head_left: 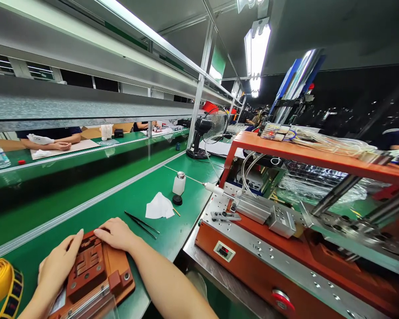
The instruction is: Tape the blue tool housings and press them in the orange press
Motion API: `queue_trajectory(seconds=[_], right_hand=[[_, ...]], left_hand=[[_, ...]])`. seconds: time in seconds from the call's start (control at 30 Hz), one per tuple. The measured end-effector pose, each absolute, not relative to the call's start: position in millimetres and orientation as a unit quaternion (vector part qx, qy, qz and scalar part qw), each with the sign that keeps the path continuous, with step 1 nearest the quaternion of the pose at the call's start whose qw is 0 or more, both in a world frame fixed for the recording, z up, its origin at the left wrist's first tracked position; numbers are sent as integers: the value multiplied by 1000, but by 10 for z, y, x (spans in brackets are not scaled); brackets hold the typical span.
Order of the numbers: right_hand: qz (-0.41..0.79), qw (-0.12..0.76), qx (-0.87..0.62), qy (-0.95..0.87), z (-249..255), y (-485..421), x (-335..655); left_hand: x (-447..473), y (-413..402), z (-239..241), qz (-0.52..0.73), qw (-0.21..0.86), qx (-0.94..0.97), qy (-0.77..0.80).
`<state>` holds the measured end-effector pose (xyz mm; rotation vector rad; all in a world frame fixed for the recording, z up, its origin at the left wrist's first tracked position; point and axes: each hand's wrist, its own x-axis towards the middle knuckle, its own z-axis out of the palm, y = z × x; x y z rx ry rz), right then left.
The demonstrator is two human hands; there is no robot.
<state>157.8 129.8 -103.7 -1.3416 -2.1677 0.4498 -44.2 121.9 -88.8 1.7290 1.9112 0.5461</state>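
Observation:
A reddish-brown fixture block point(89, 266) with cut-out slots, round metal inserts and a clear hinged plate lies on the green bench at lower left. My left hand point(58, 261) wraps around its left side, with the thumb along the top edge. Across its far right corner bends my right hand point(116, 232), fingers curled over the edge. Both hands grip the fixture; some fingertips are hidden. Black tweezers point(142, 224) rest just beyond my right hand. Farther off are a white wipe point(159, 206), a black round cap point(177, 200) and a white bottle with a metal top point(178, 184).
An orange-framed machine point(252, 257) with a red button point(282, 300) fills the right side. A black fan point(199, 137) stands at the bench's far end. A yellow tape roll point(0, 281) is at lower left. Beyond the divider rest a person's forearms point(61, 144).

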Motion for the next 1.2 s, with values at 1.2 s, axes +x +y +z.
queue_trajectory(seconds=[1.2], right_hand=[[240, 320, -459, -793, -1104, 1290, 1643]], left_hand=[[-241, 1011, -770, 255, 179, 655, 688]])
